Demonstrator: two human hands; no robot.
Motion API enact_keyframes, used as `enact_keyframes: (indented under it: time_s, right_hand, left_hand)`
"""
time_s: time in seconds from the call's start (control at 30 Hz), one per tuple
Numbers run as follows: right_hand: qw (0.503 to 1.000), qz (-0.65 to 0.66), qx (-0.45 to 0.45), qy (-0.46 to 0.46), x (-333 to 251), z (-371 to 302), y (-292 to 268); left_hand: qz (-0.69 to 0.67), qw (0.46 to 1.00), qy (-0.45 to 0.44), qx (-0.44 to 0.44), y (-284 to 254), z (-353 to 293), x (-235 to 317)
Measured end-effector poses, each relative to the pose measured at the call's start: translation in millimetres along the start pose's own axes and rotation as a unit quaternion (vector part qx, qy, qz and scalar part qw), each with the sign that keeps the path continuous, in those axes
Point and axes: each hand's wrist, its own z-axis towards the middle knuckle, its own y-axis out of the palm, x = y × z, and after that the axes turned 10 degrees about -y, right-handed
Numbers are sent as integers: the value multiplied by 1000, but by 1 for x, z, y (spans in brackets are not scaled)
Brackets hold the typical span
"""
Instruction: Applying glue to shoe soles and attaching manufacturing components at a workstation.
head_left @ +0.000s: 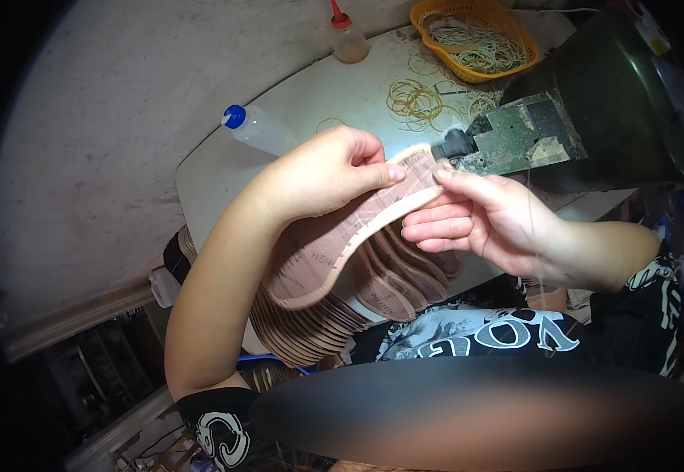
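A brown insole (pixel 314 236) with a pale edging strip is held up slantwise in front of me. My left hand (pixel 346 169) grips its upper part, thumb pressed on the top face and the other fingers behind it. At the right edge of the same insole, my right hand (pixel 488 208) has its thumb against the edging, the fingers curled loosely below. The insole's narrow far end meets the black head (pixel 454 144) of a dark green machine (pixel 621 110); the exact contact is hidden. Beneath it, several more insoles (pixel 385 287) lie overlapped near my body.
A stack of insoles (pixel 303 334) fans out at the near left. Beyond my left hand lies a clear bottle with a blue cap (pixel 234 117). A red-tipped bottle (pixel 349 41), loose rubber bands (pixel 414 104) and a yellow basket (pixel 476 77) of bands occupy the table's far side.
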Motion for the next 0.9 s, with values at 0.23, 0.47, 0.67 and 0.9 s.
enact_keyframes:
  time_s: [0.23, 0.47, 0.67, 0.9]
  right_hand:
    - [999, -40, -9, 14, -6, -3, 3]
    - [998, -54, -16, 0, 6, -1, -6]
    - [995, -85, -47, -10, 3, -1, -14]
    - [984, -162, -72, 27, -5, -11, -24]
  left_hand:
    - [-23, 1000, 5, -13, 5, 3, -6]
    - [-37, 999, 1, -25, 5, -1, -6]
    - [-102, 990, -43, -83, 10, -6, -3]
    - [-78, 992, -66, -69, 30, -9, 10]
